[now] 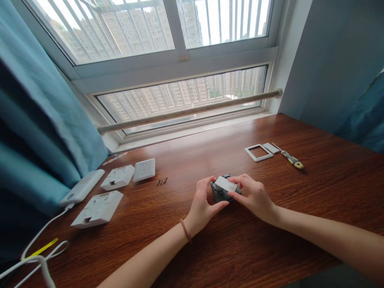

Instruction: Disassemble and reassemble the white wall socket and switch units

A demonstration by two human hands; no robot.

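Note:
My left hand (205,202) grips the left side of a dark grey switch base (220,195), thumb at its near edge and fingers at its far edge. Between the fingertips of my right hand (253,194) is a white rocker plate (226,184), tilted over the top of the base. Whether the plate touches the base I cannot tell. To the right on the table lie a white square frame (246,153), a second small white plate (271,148) and a screwdriver (291,159) with a yellow and grey handle.
Several screws (162,181) lie left of my hands. Further left are a white socket panel (144,169), two white mounting boxes (117,177) and a white power strip-like block (84,187) with a cable (45,228). A window and a blue curtain (45,100) bound the wooden table (180,156).

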